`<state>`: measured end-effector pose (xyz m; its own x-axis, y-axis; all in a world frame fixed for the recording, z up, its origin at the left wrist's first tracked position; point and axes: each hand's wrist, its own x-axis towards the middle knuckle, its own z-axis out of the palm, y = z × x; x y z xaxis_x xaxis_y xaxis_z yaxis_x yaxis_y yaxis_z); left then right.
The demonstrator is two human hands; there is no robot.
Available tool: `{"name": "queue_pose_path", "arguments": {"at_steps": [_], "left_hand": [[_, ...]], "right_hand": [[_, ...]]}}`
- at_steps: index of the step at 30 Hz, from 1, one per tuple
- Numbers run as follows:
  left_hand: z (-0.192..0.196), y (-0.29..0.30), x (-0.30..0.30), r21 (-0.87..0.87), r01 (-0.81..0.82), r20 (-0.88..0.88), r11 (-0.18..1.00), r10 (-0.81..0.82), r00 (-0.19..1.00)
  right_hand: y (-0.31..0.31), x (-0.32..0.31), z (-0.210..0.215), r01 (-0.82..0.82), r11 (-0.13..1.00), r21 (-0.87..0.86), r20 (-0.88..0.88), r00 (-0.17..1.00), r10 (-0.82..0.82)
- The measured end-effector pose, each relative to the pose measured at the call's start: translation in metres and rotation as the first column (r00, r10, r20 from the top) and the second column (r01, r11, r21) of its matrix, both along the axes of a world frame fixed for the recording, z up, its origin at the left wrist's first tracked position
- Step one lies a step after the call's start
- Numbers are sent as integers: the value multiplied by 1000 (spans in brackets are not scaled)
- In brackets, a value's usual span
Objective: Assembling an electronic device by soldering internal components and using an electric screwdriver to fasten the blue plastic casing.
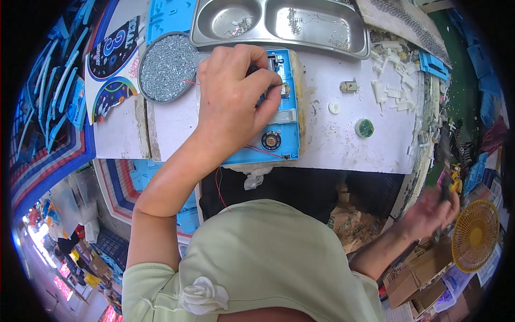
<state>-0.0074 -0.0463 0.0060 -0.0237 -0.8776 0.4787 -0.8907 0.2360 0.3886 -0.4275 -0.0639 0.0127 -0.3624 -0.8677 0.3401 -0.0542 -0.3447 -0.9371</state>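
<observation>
My left hand lies over a blue plastic casing at the table's front edge. Its thumb and forefinger are pinched together over the casing's inside; a small dark part shows beneath them, and what they grip is hidden. Inside the casing are a small round speaker, a clear plastic piece and a metal motor. Thin red and green wires hang off the near edge. Away to the right, off the table, my right hand is smeared by motion, with its fingers round a dark, slim tool.
A round dish of small screws stands left of the casing. Behind is a steel divided tray with small metal parts. A loose motor, a white disc, a green-topped round piece and white plastic parts lie right.
</observation>
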Motion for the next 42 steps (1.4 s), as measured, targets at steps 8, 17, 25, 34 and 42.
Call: {"name": "queue_pose_path", "arguments": {"at_steps": [8,17,25,34,42], "left_hand": [[-2,-4,0,50,-7,7,999,7,1000],[-2,-3,-1,73,-25,2,997,25,1000],[-4,-3,-1,65,-36,7,997,35,999],[2,-4,-5,86,-63,25,994,61,998],[6,-5,-7,92,-72,57,993,67,996]], "right_hand": [[-29,148,-10,-724,690,1,-300,658,691],[-35,172,-12,-751,658,-56,-428,613,664],[-36,176,-11,-756,654,-34,-478,587,654],[-37,179,-4,-773,633,-42,-594,529,606],[-39,171,-2,-786,616,-60,-639,504,581]]}}
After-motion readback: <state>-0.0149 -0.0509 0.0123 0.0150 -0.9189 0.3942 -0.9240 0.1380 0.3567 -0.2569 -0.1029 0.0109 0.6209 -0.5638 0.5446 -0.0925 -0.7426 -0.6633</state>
